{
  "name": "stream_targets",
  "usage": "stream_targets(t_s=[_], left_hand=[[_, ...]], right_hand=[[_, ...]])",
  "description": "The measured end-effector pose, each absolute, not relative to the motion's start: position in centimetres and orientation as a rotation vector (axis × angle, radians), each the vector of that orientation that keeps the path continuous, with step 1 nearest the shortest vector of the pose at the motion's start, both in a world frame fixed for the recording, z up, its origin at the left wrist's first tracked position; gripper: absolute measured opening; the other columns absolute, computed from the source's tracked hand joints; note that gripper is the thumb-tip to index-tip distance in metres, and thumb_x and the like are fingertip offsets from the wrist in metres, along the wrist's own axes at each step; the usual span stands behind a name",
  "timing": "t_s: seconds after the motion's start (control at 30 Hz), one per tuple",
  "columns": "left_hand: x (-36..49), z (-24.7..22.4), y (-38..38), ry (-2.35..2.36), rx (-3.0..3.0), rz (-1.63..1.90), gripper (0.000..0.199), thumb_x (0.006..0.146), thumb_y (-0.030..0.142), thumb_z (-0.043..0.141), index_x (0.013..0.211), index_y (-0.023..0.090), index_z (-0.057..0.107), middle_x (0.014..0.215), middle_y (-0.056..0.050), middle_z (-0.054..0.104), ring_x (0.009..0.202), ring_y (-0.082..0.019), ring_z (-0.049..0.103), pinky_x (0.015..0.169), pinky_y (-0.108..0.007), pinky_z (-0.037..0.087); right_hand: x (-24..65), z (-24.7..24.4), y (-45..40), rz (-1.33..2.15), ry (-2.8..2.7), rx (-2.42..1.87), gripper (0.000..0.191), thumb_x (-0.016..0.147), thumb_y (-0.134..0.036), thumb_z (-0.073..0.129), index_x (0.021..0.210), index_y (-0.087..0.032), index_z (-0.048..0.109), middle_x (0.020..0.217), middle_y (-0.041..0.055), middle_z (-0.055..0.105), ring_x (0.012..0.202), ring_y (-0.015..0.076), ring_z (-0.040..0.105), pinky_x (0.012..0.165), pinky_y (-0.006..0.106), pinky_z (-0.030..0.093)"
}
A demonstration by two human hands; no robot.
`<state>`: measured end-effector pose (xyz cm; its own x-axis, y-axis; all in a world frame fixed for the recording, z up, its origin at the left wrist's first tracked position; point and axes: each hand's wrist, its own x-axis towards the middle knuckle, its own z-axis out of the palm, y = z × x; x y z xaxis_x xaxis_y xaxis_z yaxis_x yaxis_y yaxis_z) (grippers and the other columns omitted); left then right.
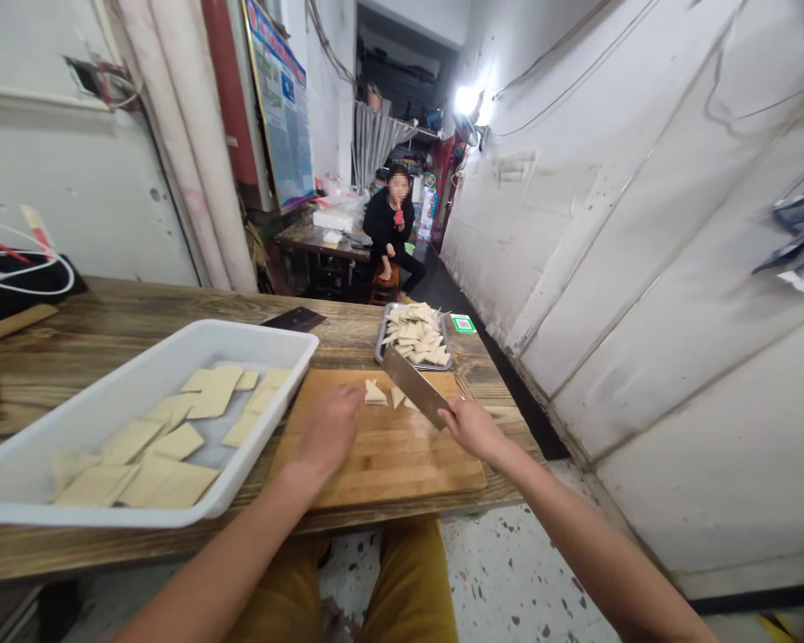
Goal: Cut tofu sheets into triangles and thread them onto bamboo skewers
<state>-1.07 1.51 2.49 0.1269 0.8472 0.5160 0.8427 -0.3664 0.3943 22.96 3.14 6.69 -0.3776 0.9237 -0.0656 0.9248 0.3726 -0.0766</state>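
In the head view my right hand (473, 429) is closed round the handle of a cleaver (414, 384), whose broad blade slants up and left over the wooden cutting board (375, 469). Small cut pieces of cream-coloured tofu sheet (375, 393) lie beside the blade at the board's far side. My left hand (328, 430) is over the left part of the board, just left of these pieces; it is blurred and its fingers are partly hidden. To its left, a white plastic tub (205, 335) holds several flat square tofu sheets (218, 390).
A metal tray (379, 344) heaped with cut strips (415, 332) stands beyond the board. Near it lie a green QR card (463, 323) and a dark phone-like slab (296, 319). A person (395, 223) sits farther back by another table (308, 237). A wall (643, 313) runs along the right.
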Motion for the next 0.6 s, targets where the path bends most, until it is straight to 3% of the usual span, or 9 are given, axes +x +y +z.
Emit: stream_targets(t_s=[0.13, 0.3, 0.43, 0.6], left_hand=[[-1.1, 4.8, 2.2, 1.746, 2.314, 1.19, 0.035, 0.082, 0.012, 0.035, 0.101, 0.015, 0.064, 0.104, -0.007, 0.066, 0.096, -0.018, 0.057, 0.088, -0.031, 0.041], [1.0, 5.7, 5.2, 1.677, 2.319, 0.541, 0.037, 0.073, 0.007, 0.038, 0.092, 0.019, 0.068, 0.099, -0.008, 0.068, 0.09, -0.02, 0.06, 0.076, -0.028, 0.043], [2.6, 5.6, 7.0, 1.636, 2.322, 0.276, 0.03, 0.068, 0.007, 0.044, 0.083, 0.018, 0.069, 0.09, -0.01, 0.07, 0.079, -0.02, 0.062, 0.066, -0.026, 0.043], [4.4, 7.0, 7.3, 1.562, 2.362, 0.079, 0.022, 0.067, 0.011, 0.05, 0.077, 0.01, 0.07, 0.081, -0.017, 0.069, 0.071, -0.022, 0.064, 0.063, -0.027, 0.046]], right_hand=[[22.8, 5.9, 2.4, 0.074, 2.581, 1.658, 0.03, 0.095, -0.027, 0.031, 0.107, -0.014, 0.054, 0.083, 0.0136, 0.067, 0.073, 0.0223, 0.063, 0.06, 0.027, 0.037], [22.7, 5.0, 2.1, 0.26, 2.574, 1.512, 0.036, 0.088, -0.014, 0.04, 0.124, -0.01, 0.042, 0.084, 0.0144, 0.067, 0.072, 0.0239, 0.064, 0.058, 0.028, 0.04], [23.0, 4.5, 2.1, 0.358, 2.579, 1.424, 0.022, 0.088, -0.011, 0.041, 0.106, -0.012, 0.052, 0.086, 0.0132, 0.065, 0.075, 0.0225, 0.063, 0.06, 0.028, 0.041], [24.0, 4.2, 0.8, 0.463, 2.655, 1.306, 0.014, 0.086, -0.008, 0.044, 0.092, -0.014, 0.054, 0.084, 0.0103, 0.063, 0.077, 0.0202, 0.06, 0.061, 0.026, 0.04]])
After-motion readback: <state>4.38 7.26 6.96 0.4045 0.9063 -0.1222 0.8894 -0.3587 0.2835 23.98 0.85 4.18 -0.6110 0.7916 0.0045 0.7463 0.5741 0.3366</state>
